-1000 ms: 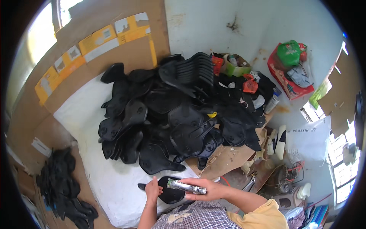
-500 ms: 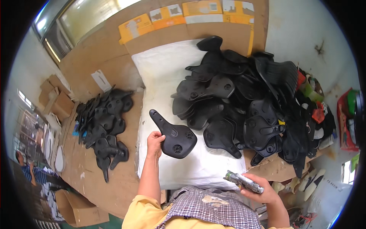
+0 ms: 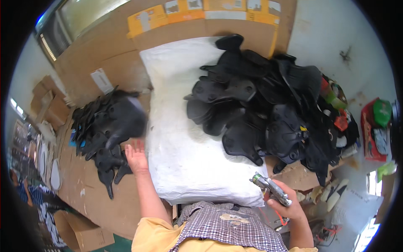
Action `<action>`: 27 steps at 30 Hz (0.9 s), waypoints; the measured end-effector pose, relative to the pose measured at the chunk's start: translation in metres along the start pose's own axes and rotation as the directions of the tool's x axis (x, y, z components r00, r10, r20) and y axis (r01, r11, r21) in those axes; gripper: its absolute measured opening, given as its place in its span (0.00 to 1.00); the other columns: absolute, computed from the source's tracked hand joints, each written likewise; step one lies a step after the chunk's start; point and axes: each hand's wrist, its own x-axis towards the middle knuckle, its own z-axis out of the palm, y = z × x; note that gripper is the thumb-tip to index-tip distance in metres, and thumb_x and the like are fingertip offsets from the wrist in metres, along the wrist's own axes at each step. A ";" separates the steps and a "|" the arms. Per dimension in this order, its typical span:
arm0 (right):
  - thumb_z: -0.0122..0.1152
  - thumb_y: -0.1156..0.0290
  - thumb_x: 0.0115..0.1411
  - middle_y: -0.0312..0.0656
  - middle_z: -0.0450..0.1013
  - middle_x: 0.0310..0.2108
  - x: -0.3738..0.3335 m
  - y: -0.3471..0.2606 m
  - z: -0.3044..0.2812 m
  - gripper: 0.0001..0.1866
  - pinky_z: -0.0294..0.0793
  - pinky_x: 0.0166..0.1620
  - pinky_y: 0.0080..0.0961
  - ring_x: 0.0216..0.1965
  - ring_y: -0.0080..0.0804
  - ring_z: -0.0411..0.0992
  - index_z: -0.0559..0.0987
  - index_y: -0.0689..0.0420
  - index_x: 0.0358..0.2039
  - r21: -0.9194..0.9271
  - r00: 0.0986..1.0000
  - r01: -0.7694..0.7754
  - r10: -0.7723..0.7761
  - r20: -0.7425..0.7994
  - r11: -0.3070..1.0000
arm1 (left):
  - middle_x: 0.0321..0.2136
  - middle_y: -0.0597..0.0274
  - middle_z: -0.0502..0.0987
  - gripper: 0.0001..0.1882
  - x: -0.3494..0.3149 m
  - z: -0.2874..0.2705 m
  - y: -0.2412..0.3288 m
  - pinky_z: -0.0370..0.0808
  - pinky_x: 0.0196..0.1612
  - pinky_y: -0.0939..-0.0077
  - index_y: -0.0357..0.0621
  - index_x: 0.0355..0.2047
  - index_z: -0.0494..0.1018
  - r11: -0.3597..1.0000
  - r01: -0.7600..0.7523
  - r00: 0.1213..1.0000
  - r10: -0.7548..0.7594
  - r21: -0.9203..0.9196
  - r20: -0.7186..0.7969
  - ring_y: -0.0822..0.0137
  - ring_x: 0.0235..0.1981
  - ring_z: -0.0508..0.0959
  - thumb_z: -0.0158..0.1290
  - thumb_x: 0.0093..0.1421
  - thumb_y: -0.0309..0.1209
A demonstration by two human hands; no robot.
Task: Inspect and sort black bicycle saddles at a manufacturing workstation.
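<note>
My left hand (image 3: 137, 158) is open, palm up and fingers apart, beside the left pile of black bicycle saddle shells (image 3: 110, 158). Just beyond its fingertips a motion-smeared black saddle shell (image 3: 127, 119) is over that pile, apart from the hand. My right hand (image 3: 289, 201) is closed around a worn silver hand tool (image 3: 275, 191) with a green end, held low near the white sheet's front right corner. An orange cord or hose (image 3: 280, 217) hangs below it; where it joins is hidden by the hand. A bigger heap of black saddle shells (image 3: 241, 145) covers the right of the white sheet (image 3: 180, 168).
Brown cardboard (image 3: 90, 185) lines the left worktop, and a cardboard panel (image 3: 176, 31) stands at the back. An open carton (image 3: 79, 231) is at lower left. Colourful odds and ends (image 3: 336, 98) crowd the right side by the wall. Another person (image 3: 25, 189) shows at far left.
My left hand has let go of the saddle shell and swung left off the white sheet. The shell has moved onto or over the left pile. My right hand keeps the tool.
</note>
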 end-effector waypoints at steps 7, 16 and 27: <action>0.68 0.73 0.52 0.38 0.75 0.35 -0.034 0.013 0.006 0.30 0.72 0.42 0.21 0.36 0.22 0.72 0.68 0.60 0.55 -0.075 0.985 -0.022 0.008 -0.172 0.997 | 0.43 0.55 0.75 0.24 -0.091 0.013 -0.196 0.71 0.46 0.63 0.42 0.45 0.70 0.204 -0.124 0.829 -0.517 0.971 0.215 0.59 0.45 0.74 0.62 0.45 0.26; 0.67 0.71 0.53 0.38 0.75 0.35 -0.068 0.004 -0.002 0.30 0.73 0.41 0.23 0.36 0.24 0.73 0.68 0.59 0.56 -0.062 0.963 -0.070 0.051 -0.266 0.996 | 0.39 0.52 0.74 0.13 -0.143 0.048 -0.247 0.63 0.52 0.52 0.42 0.38 0.71 0.196 -0.933 0.227 -0.327 0.301 0.918 0.45 0.49 0.68 0.56 0.51 0.23; 0.67 0.77 0.51 0.40 0.75 0.32 -0.013 0.006 -0.011 0.28 0.71 0.37 0.21 0.33 0.24 0.73 0.69 0.62 0.54 -0.159 0.998 0.049 -0.043 0.044 0.986 | 0.30 0.63 0.76 0.08 -0.071 0.021 -0.113 0.77 0.34 0.69 0.43 0.39 0.70 0.645 0.356 0.867 -0.498 0.676 0.018 0.68 0.29 0.77 0.49 0.64 0.33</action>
